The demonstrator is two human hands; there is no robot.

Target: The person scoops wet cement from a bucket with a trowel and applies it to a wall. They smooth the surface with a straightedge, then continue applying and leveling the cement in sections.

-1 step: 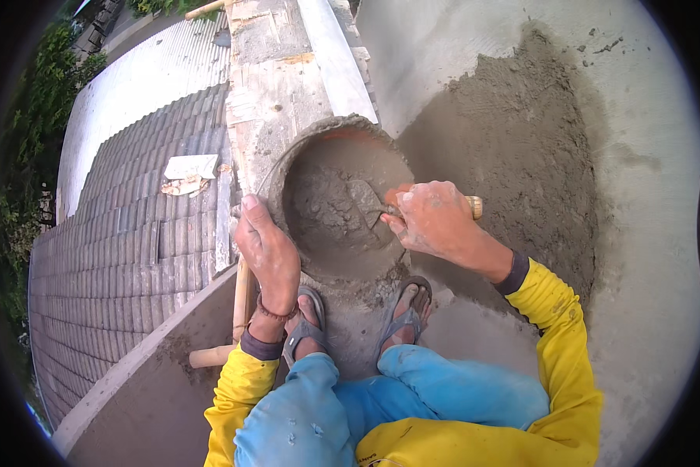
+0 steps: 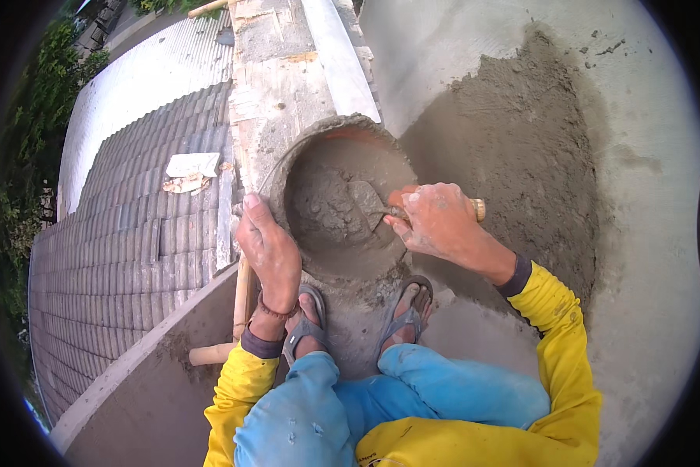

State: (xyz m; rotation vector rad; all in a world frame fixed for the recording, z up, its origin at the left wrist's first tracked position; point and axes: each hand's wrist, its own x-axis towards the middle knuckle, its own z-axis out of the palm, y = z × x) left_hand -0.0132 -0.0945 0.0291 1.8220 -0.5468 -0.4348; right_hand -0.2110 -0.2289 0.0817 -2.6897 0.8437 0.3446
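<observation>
A round bucket (image 2: 294,152) caked with mortar stands in front of my feet, its inside holding wet grey mortar (image 2: 322,206). My right hand (image 2: 447,222) is closed round the wooden handle of a trowel (image 2: 365,204), whose blade lies in the mortar. The handle's butt sticks out past my fist on the right. My left hand (image 2: 270,253) grips the bucket's left side, thumb up near the wire handle (image 2: 270,177); its other fingers are mostly hidden behind the palm.
Wet mortar (image 2: 513,148) is spread over the grey surface at the right. A ledge (image 2: 276,93) with a pale board (image 2: 338,58) runs away beyond the bucket. Left lie a tiled roof (image 2: 132,257) and a low wall (image 2: 143,350). Bamboo poles (image 2: 214,356) sit beside my left wrist.
Almost nothing differs. The trowel and my right hand have shifted very slightly to the right, and my left hand keeps its place at the bucket.
</observation>
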